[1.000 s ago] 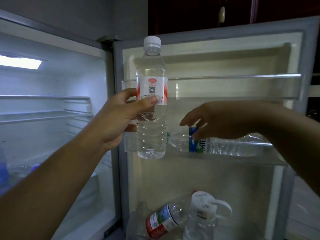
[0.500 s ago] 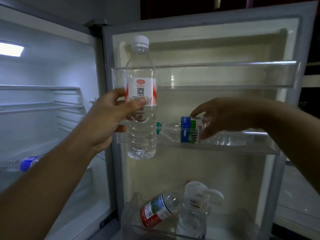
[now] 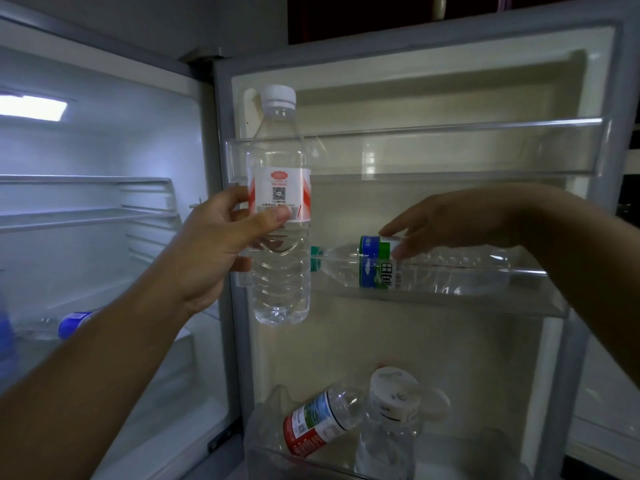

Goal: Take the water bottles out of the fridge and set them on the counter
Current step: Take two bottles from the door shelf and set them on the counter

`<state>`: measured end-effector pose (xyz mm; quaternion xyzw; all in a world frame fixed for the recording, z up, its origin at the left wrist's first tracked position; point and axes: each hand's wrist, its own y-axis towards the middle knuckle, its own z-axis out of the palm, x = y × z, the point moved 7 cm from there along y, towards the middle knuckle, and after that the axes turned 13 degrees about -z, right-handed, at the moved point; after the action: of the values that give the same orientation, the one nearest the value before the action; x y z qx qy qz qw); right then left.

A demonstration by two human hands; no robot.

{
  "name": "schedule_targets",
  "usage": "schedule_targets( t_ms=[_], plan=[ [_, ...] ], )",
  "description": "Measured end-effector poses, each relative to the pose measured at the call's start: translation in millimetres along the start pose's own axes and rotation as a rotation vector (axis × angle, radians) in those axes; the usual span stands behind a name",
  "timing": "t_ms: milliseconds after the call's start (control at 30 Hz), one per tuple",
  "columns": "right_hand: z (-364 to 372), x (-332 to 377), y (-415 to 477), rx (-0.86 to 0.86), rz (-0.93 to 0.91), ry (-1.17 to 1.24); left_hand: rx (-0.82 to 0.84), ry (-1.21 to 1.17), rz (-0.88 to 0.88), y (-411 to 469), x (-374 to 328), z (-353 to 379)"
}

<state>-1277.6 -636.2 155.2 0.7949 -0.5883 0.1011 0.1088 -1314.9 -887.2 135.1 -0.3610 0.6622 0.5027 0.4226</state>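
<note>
My left hand [image 3: 221, 247] grips a clear water bottle [image 3: 280, 188] with a white cap and a red-and-white label, held upright in front of the open fridge door. My right hand [image 3: 450, 220] reaches into the middle door shelf [image 3: 450, 303], its fingertips closing on a bottle with a blue-green label [image 3: 374, 265] that lies on its side, green cap pointing left. In the bottom door bin [image 3: 277, 455] a red-labelled bottle [image 3: 322, 420] leans tilted beside a large white-capped jug [image 3: 391, 403].
The upper door shelf [image 3: 415, 150] holds nothing that I can see. Inside the fridge at the left, glass shelves [image 3: 86, 216] and a blue-labelled bottle [image 3: 74, 323] lying low down. The fridge light [image 3: 31, 107] glows at top left. The door frame [image 3: 588, 237] borders the right.
My right hand has closed in on the lying blue-green bottle, fingers now pinching its label. The left hand keeps the upright bottle in much the same place.
</note>
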Motion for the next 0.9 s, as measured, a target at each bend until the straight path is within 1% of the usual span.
schedule_targets(
  t_ms=[133,200,367,433,533,667,900],
  plan=[
    [2.8,5.9,0.9,0.074,0.036,0.004,-0.005,-0.009,-0.001,-2.1,-1.1,2.1],
    [4.1,7.8,0.3,0.048,0.015,0.014,-0.004,-0.007,-0.005,-2.9,-2.2,3.3],
    [1.2,9.6,-6.3,-0.154,-0.078,0.006,-0.009,-0.018,-0.012,-1.7,-1.5,2.8],
    [0.4,11.6,-12.3,-0.241,-0.121,0.033,-0.009,-0.018,-0.013,-1.5,-2.1,2.3],
    [1.8,14.7,-19.9,-0.326,-0.211,0.081,-0.004,-0.021,-0.011,-1.5,-3.4,0.8],
    [-0.4,12.3,-33.3,-0.479,-0.275,0.152,-0.005,-0.050,-0.005,0.2,-6.5,-2.7],
    [-1.0,15.3,-43.3,-0.622,-0.433,0.101,-0.040,-0.096,-0.014,2.4,-6.6,-14.1]
  ],
)
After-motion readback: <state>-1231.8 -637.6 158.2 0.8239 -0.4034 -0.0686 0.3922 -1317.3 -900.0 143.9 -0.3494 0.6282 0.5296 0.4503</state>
